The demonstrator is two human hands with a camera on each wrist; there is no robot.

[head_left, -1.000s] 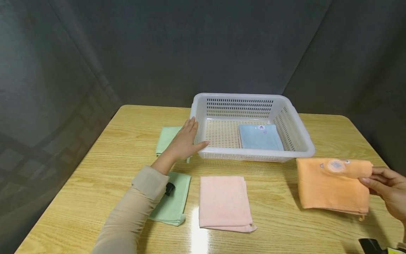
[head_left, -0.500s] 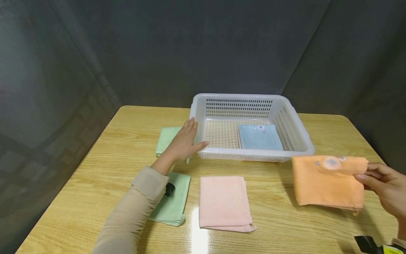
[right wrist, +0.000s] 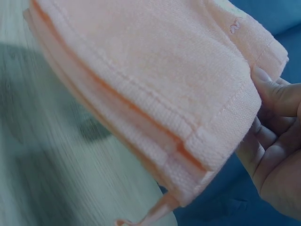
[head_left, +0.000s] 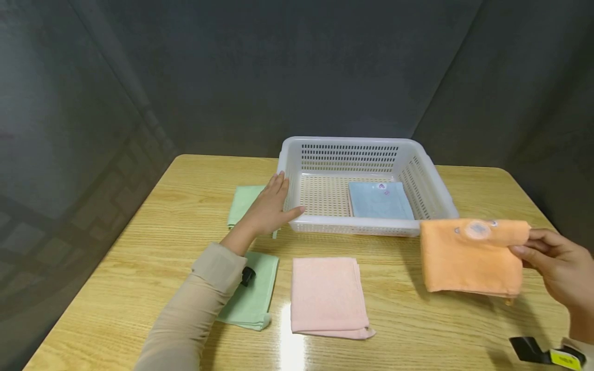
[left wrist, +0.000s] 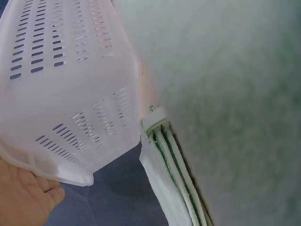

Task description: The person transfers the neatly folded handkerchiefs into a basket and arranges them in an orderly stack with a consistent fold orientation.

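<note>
An orange folded towel [head_left: 471,263] with a round pale patch hangs above the table's right side. My right hand [head_left: 557,263] pinches its right edge between thumb and fingers; the right wrist view shows its layered edge and a loop [right wrist: 162,207]. At the back stands a white plastic basket [head_left: 362,222] with slotted walls. My left hand [head_left: 269,203] rests with straight fingers on the basket's left rim, also seen from the side in the left wrist view. Inside the basket, to the right, lies a folded light blue towel [head_left: 381,201].
A folded pink towel [head_left: 328,296] lies at the front middle of the wooden table [head_left: 153,247]. One green towel [head_left: 252,299] lies partly under my left forearm, another green towel [head_left: 243,201] left of the basket. Dark curtains [head_left: 297,72] surround the table.
My right hand has moved left and slightly away from me with the orange towel, bringing it close to the basket's front right corner. The left hand stays in place on the rim.
</note>
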